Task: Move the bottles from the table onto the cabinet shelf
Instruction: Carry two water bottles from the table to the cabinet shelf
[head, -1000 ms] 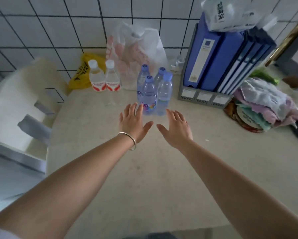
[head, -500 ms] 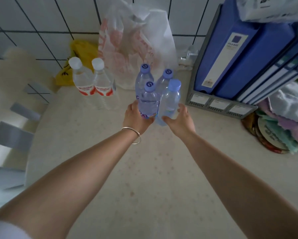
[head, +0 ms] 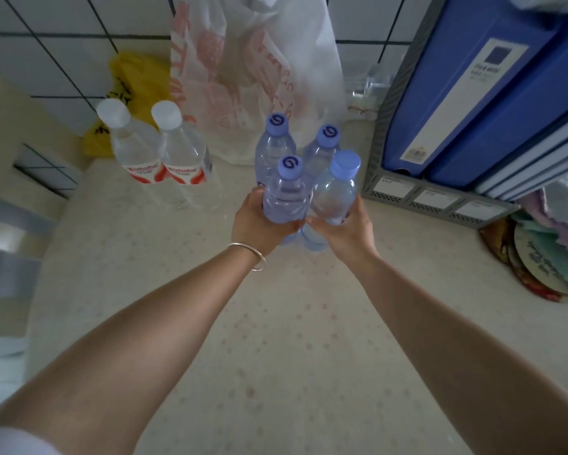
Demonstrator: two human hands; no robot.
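Now the left hand (head: 259,221) curled its fingers round the near-left bottle (head: 285,195) and the right hand (head: 348,229) round the near-right bottle (head: 335,188). Both bottles stood on the table (head: 276,356), touching two more bottles (head: 272,142) just behind.

Both arms reach forward, left hand (head: 259,224) and right hand (head: 350,233) apparently curled, gripping.
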